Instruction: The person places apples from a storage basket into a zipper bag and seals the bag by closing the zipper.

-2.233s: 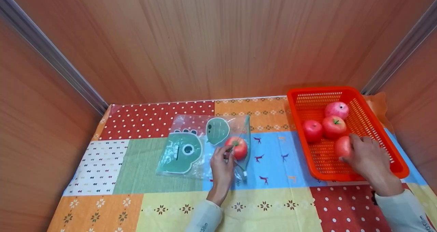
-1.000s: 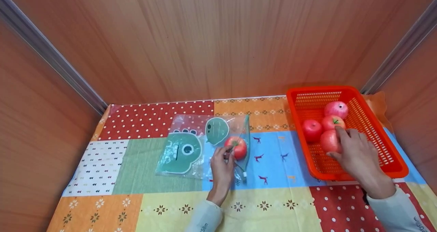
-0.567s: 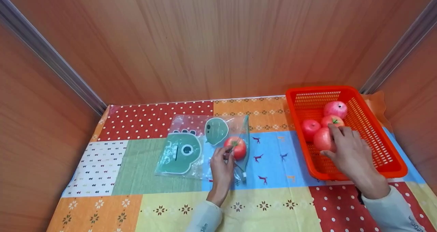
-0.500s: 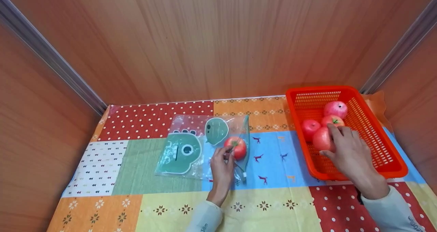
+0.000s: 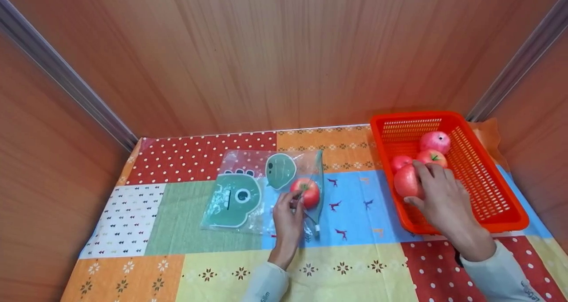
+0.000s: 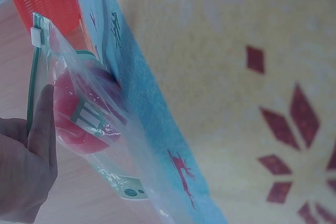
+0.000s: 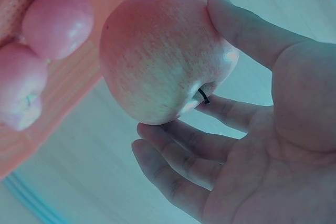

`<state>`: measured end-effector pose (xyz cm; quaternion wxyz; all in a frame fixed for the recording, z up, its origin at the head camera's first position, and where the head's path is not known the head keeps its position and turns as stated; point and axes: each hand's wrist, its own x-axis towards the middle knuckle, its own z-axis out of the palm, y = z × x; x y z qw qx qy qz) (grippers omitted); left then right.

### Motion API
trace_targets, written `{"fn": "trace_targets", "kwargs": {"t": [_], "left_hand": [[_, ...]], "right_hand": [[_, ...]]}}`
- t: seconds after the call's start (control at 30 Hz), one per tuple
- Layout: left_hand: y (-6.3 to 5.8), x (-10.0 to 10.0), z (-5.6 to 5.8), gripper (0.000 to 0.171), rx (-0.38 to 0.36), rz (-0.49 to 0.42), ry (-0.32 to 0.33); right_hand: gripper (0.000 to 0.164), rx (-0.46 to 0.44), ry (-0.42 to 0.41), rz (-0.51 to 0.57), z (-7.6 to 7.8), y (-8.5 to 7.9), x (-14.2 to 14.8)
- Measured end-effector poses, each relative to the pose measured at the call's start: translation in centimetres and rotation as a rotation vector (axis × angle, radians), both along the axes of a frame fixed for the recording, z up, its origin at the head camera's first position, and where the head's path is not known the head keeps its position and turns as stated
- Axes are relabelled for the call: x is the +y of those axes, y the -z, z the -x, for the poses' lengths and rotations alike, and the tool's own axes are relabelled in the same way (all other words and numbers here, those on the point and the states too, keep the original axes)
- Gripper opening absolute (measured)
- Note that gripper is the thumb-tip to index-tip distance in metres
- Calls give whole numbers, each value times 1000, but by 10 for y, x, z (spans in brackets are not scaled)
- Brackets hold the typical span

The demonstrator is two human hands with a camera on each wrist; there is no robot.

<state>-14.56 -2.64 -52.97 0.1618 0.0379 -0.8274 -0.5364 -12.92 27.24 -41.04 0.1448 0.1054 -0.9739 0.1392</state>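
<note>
My right hand point(image 5: 446, 204) grips a red apple point(image 5: 407, 182) between thumb and fingers, over the left part of an orange basket point(image 5: 503, 225). In the right wrist view that apple point(image 7: 163, 51) shows a dark stem, and it hangs above the basket's side. Near the middle of the cloth, my left hand point(image 5: 288, 215) pinches the opening edge of a clear zip bag point(image 5: 239, 204) printed with a green dinosaur. Inside the bag, close to its opening, lies another apple point(image 5: 308, 188). A white slider point(image 6: 36, 38) sits on the green zip edge in the left wrist view.
Three more apples rest in the basket, among them a pink one point(image 5: 435, 142) at the back and one with a green stem point(image 5: 432, 156). A patchwork cloth point(image 5: 230, 271) covers the table. Wooden panels point(image 5: 266, 62) stand behind and at both sides.
My right hand has carried the apple leftward and upward from the basket's right front, so it now partly covers the left apple. My left hand and the bag have stayed put.
</note>
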Motion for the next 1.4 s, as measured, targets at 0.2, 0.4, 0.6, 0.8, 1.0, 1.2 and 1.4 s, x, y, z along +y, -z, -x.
{"fn": "trace_targets", "kwargs": {"t": [0.2, 0.4, 0.6, 0.8, 1.0, 1.2, 1.4], "left_hand": [[1, 1, 0, 24, 22, 10, -5], [2, 0, 1, 25, 22, 29, -15], [2, 0, 0, 25, 3, 21, -9], [3, -1, -1, 24, 0, 5, -1], [3, -1, -1, 26, 4, 2, -1], [2, 0, -1, 25, -27, 5, -10], [2, 1, -2, 26, -48, -22, 1]], "right_hand": [[88, -7, -8, -12, 0, 1, -15], [88, -25, -39, -19, 1, 2, -31], [86, -12, -70, -31, 1, 5, -46], [85, -33, -89, -28, 2, 12, -60], [83, -72, -97, -41, 3, 20, -72], [86, -80, -104, -57, 3, 28, -82], [86, -90, -110, -38, 3, 35, -91]]}}
